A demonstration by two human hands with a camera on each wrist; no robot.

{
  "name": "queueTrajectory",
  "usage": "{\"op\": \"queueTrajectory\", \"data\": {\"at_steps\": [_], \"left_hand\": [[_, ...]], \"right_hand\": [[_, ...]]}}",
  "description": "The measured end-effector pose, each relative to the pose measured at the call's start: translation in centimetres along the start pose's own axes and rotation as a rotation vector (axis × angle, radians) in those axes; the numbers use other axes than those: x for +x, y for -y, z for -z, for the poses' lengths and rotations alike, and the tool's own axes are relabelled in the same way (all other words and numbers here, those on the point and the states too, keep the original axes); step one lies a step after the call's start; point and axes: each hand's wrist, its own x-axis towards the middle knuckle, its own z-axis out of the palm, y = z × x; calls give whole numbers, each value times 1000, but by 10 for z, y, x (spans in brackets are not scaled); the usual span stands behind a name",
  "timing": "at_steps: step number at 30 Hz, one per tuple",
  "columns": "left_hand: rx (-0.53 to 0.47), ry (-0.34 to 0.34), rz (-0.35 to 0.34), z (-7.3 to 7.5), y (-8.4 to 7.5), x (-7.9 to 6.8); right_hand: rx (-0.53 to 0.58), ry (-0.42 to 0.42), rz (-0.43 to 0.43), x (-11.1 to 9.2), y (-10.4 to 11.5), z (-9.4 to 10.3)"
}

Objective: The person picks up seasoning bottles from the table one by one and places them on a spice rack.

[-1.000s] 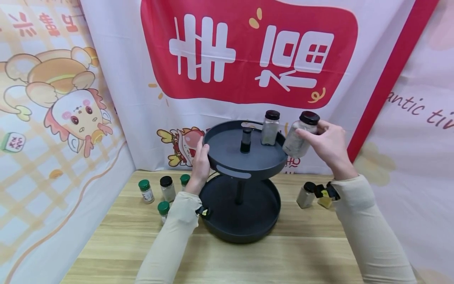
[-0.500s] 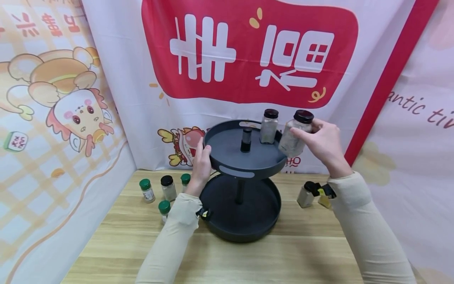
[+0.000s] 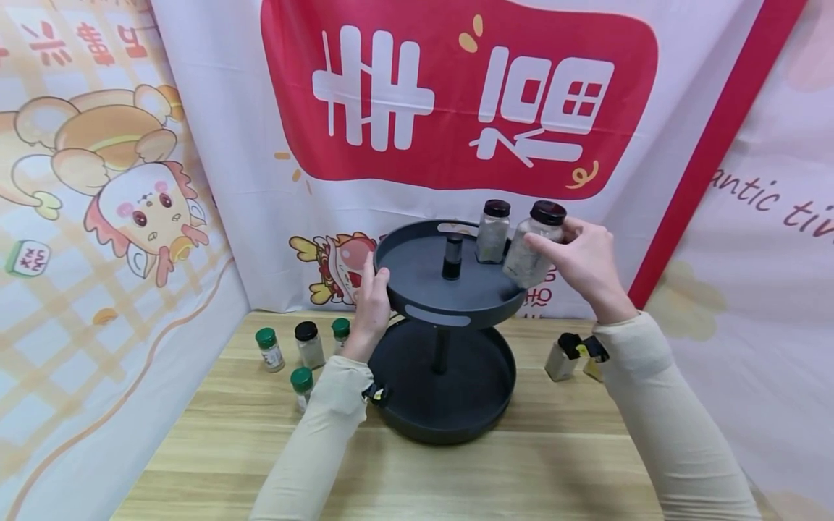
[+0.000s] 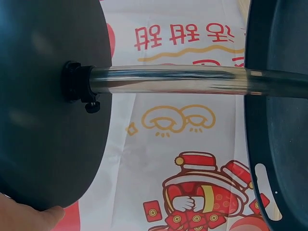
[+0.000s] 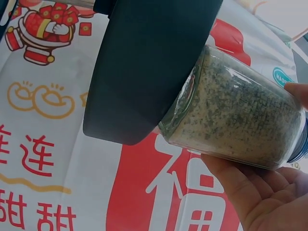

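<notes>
My right hand [image 3: 589, 260] grips a black-lidded glass spice jar [image 3: 531, 253], tilted at the right rim of the upper tray [image 3: 413, 268]. The right wrist view shows speckled seasoning inside this jar [image 5: 236, 110], with its base end close to the tray wall [image 5: 144, 72]; whether they touch I cannot tell. Another black-lidded spice jar [image 3: 492, 239] stands upright on that tray, just left of the held one. Against the tray's left rim rests my left hand [image 3: 373, 307], its fingers fairly straight. In the left wrist view a fingertip [image 4: 50, 216] touches the tray's edge.
Below, the dark lower tray [image 3: 417, 394] joins the upper by a central post [image 3: 441, 352]. Green-lidded jars [image 3: 269, 350] and a black-lidded jar [image 3: 309, 346] stand left on the wooden table [image 3: 456, 477]. Right, a square jar [image 3: 560, 359] stands beside a partly hidden yellowish one.
My right hand has brought the tilted jar leftward to the upper tray's rim. The upper tray has turned slightly, its front slot shifting right, and my left hand has moved slightly with it.
</notes>
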Motion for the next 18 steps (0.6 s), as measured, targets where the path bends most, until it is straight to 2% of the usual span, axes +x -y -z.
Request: {"op": "queueTrajectory", "data": {"at_steps": [6,18], "left_hand": [[30,-11,3,0,0,-2],[26,-17,-4,-1,-2,-6]], "right_hand": [[12,-11,11,0,0,-2],[38,-16,38,1,2,-8]]}}
